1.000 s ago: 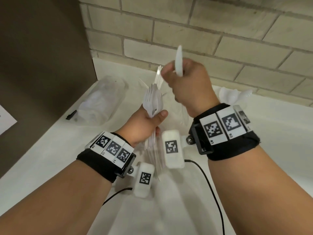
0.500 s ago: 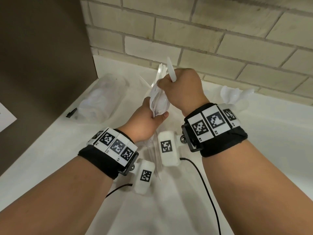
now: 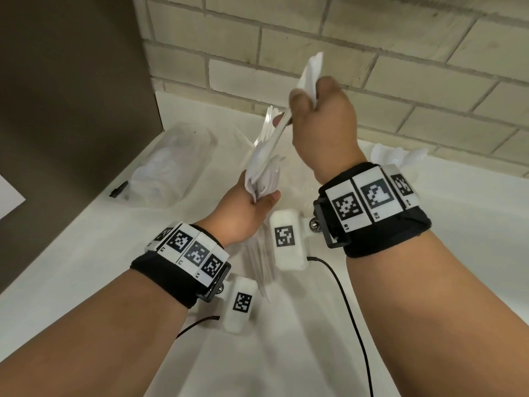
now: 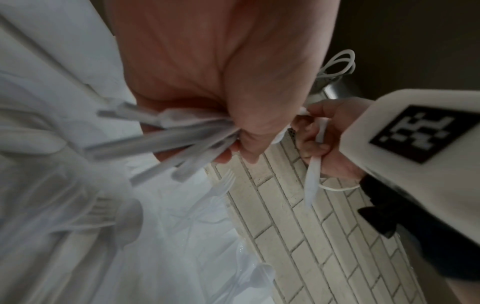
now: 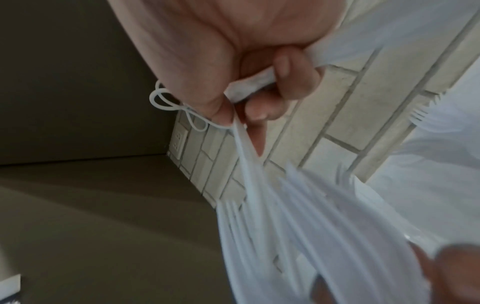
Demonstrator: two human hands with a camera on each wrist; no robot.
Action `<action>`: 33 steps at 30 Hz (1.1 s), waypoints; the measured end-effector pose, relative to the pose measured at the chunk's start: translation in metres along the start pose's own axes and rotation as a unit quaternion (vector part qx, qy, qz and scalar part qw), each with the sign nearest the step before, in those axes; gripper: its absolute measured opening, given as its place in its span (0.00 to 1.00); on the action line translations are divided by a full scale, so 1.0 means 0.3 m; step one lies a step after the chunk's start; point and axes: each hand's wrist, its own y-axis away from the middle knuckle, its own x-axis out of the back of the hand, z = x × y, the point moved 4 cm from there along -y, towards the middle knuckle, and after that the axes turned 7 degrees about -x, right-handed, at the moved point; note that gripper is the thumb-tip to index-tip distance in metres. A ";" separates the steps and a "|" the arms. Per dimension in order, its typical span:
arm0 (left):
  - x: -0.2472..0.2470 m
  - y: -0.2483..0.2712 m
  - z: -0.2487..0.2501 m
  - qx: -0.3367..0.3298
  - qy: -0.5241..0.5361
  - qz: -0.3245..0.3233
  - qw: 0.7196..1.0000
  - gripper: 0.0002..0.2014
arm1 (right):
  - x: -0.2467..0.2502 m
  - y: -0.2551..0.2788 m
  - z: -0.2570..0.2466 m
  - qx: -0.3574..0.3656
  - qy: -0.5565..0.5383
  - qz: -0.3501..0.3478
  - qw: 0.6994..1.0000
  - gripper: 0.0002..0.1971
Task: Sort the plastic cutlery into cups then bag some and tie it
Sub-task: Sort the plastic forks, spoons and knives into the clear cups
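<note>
Cutlery [image 3: 264, 164], a mixed white plastic bundle, sat upright in your left hand [image 3: 243, 210], fingers wrapped tight around the handles above the desk [image 3: 458, 224]. Your right hand [image 3: 323, 121] was raised just above it, curled around a single piece [image 3: 310, 73] drawn up out of the bundle, its lower end apparently touching the rest. A clear bag [image 3: 171, 167] lay on its side to the left, near the dark panel, and a cup [image 3: 398, 159] holding white pieces stood behind your right wrist by the brick wall.

Risk, as I judged it: pulling one piece could have dragged neighbours loose if tines snagged, scattering them on the desk. Motion blur hid which kind you held.

Readable writing was limited to "R1" and "R2" on your right wristband [image 3: 372, 207]; the rest were patterned markers.
</note>
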 end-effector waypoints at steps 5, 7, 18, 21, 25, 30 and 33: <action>-0.001 0.028 0.014 0.017 0.154 -0.026 0.988 0.13 | 0.068 -0.025 -0.037 0.045 -0.103 0.052 0.992 0.01; 0.003 0.035 0.012 0.043 0.262 -0.035 0.963 0.14 | 0.075 -0.034 -0.026 0.052 -0.098 0.050 0.993 0.03; 0.094 0.048 -0.048 0.109 0.438 -0.005 0.892 0.10 | -0.144 -0.182 0.084 -0.036 -0.196 -0.064 0.978 0.13; 0.132 0.047 -0.068 0.105 0.462 0.008 0.880 0.10 | -0.220 -0.232 0.105 -0.023 -0.264 -0.047 0.963 0.12; 0.177 0.044 -0.084 0.094 0.476 0.001 0.874 0.08 | -0.308 -0.279 0.198 -0.093 -0.290 -0.018 0.952 0.15; 0.196 0.039 -0.087 0.081 0.466 -0.006 0.881 0.08 | -0.381 -0.300 0.302 -0.160 -0.148 -0.045 0.975 0.16; 0.187 0.032 -0.089 0.082 0.468 -0.008 0.880 0.08 | -0.354 -0.304 0.284 -0.152 -0.120 -0.056 0.979 0.29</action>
